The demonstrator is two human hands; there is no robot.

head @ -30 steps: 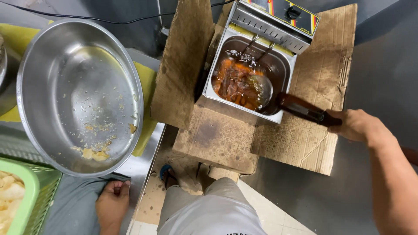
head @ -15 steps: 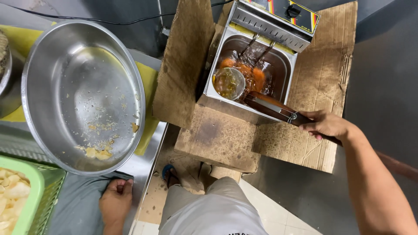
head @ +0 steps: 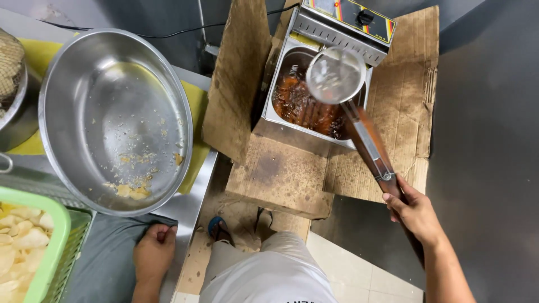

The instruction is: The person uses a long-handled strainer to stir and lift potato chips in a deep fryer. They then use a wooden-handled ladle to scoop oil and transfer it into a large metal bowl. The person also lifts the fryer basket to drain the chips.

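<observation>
We look straight down at our own two hands. Our right hand [head: 414, 214], at about four o'clock, is closed around the dark wooden handle of a long skimmer [head: 336, 74]. Its round wire-mesh head hangs just above the fryer [head: 314, 95] at one o'clock, over dark orange oil with food frying in it. The mesh looks silvery, shallow and slightly blurred, and we cannot tell whether it carries anything.

Our left hand [head: 154, 252], at seven o'clock, rests on the edge of a grey cloth [head: 106, 264] with fingers curled loosely, gripping nothing that we can make out.

To work well here, we judge it best to keep the skimmer level over the oil so drips fall back in, and to grip well down the handle, away from the heat.

A large steel bowl [head: 73, 73] sits at ten o'clock on the counter, holding only crumbs and a few pale chips. A green basket [head: 53, 247] of chips is at eight o'clock. Stained cardboard [head: 281, 174] surrounds the fryer.
</observation>
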